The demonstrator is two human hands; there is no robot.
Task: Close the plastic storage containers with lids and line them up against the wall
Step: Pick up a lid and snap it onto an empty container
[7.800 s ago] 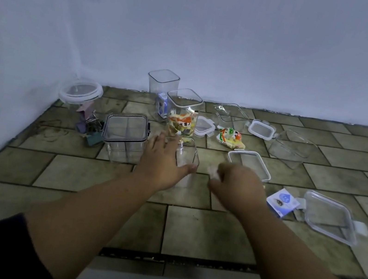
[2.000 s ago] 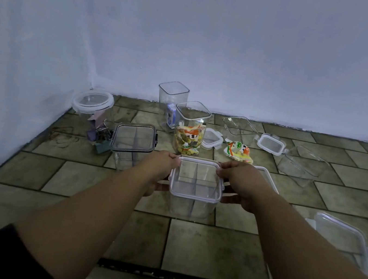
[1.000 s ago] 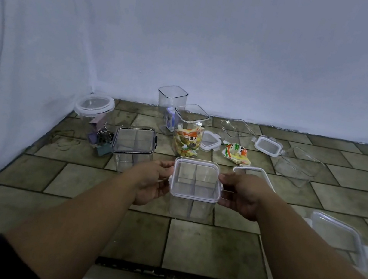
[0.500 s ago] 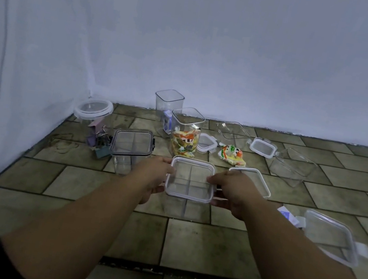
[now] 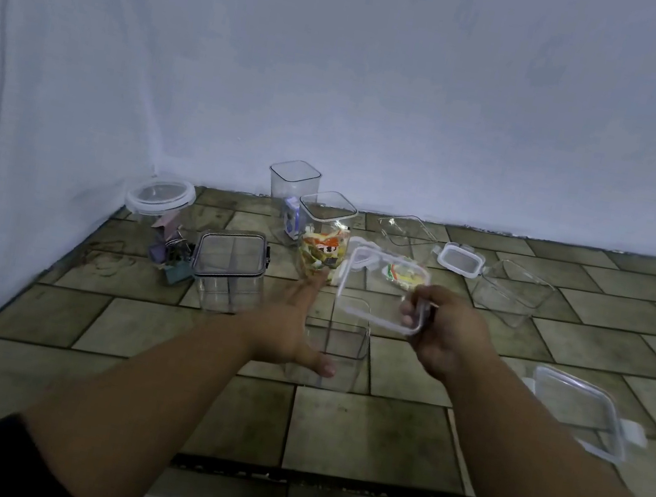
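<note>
Now my right hand (image 5: 446, 333) grips the tilted lid (image 5: 370, 294); my left hand (image 5: 287, 324) lies spread against the barely visible clear container (image 5: 345, 340).

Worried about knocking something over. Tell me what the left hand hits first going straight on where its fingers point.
The left hand would likely meet the tall clear container of snack packets first; its fingertips look close to it, though depth is unclear.
</note>
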